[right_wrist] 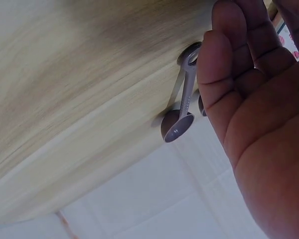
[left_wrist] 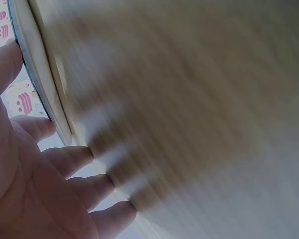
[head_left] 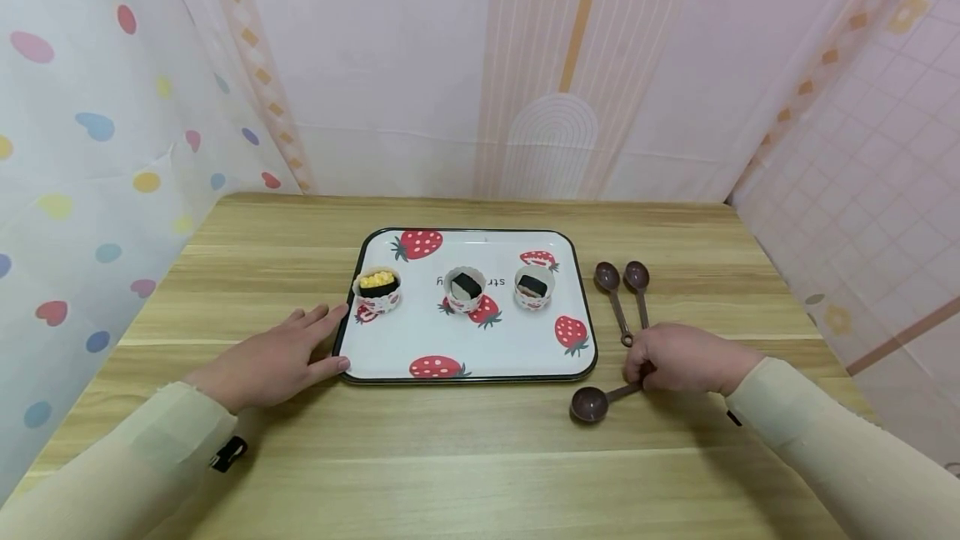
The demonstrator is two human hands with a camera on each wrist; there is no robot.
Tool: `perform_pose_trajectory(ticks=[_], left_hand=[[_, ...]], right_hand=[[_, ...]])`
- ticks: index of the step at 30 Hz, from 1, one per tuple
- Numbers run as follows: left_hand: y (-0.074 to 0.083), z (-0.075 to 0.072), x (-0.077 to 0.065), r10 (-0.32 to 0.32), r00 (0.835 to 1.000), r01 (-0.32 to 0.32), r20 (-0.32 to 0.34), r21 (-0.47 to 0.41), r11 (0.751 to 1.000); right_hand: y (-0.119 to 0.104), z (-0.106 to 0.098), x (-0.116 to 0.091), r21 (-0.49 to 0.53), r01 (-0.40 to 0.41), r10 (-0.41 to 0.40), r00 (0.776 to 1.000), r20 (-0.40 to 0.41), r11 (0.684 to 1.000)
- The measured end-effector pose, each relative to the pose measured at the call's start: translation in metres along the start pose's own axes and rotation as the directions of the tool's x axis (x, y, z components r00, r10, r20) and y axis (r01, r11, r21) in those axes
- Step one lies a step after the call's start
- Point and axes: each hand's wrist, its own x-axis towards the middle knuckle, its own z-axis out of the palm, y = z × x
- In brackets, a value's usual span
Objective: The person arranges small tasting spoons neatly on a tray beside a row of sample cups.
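My left hand lies at the left side of a white strawberry-print tray, fingers extended and fingertips at its dark rim. In the left wrist view the fingers are spread over the wood. With curled fingers my right hand pinches the handle of a brown measuring spoon, whose bowl points left at the tray's near right corner. Just beyond that hand lie two more brown measuring spoons, bowls away from me. One measuring spoon shows beside the right hand's fingers in the right wrist view.
Three paper cups stand on the tray in a row: a left cup with a yellow-topped sushi piece, a middle cup and a right cup with black-wrapped pieces. Patterned curtains hang around the wooden table.
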Motion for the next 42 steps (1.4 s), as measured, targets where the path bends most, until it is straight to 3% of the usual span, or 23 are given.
perform_pose_trajectory(ticks=[16, 30, 36, 42], left_hand=[[0.0006, 0.0005, -0.0004, 0.008, 1.0, -0.008, -0.003, 0.007, 1.0], [0.0014, 0.0016, 0.0009, 0.015, 1.0, -0.015, -0.014, 0.005, 1.0], [0.0004, 0.0023, 0.0013, 0.01, 1.0, -0.01, -0.013, 0.007, 1.0], [-0.0022, 0.0035, 0.0018, 0.009, 1.0, -0.009, -0.011, 0.013, 1.0]], right_hand=[[0.0013, 0.0041, 0.0002, 0.048, -0.039, 0.035, 0.997, 0.069, 0.998], [0.002, -0.0006, -0.0025, 0.212, -0.046, 0.012, 0.987, 0.16, 0.976], [0.0029, -0.0041, -0.0028, 0.268, -0.032, -0.008, 0.989, 0.147, 0.963], [0.0006, -0.0046, -0.0014, 0.288, 0.005, -0.029, 0.996, 0.079, 0.958]])
